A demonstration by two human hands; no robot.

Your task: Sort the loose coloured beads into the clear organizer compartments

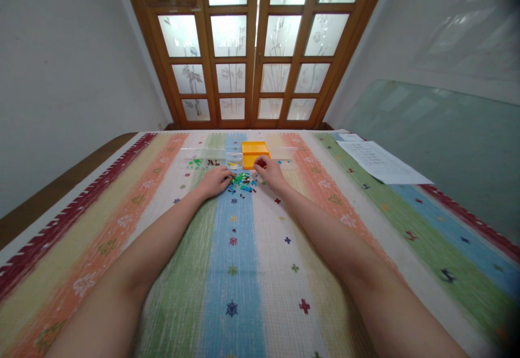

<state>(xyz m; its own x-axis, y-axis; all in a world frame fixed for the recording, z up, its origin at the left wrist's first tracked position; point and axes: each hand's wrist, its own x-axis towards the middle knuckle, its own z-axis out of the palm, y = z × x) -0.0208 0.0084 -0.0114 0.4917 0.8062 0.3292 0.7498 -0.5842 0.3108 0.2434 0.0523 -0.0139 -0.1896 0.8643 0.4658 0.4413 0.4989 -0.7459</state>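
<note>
A loose pile of small plastic pieces, green, blue, brown and white, lies on the striped cloth. At its left edge rests my left hand, palm down, fingers stretched out and thumb apart, fingertips touching the nearest pieces. My right hand is closed in a pinch over the pile's right side, just before an orange box with its lid raised. Whatever sits between those fingertips is too small to make out. Clear trays with sorted green pieces, brown pieces and yellow pieces stand behind the left hand.
Another clear tray with a few blue pieces is right of the orange box. Printed paper sheets lie at the table's right side. A patterned tablecloth covers the table. Beyond stand glazed wooden doors, with walls on both sides.
</note>
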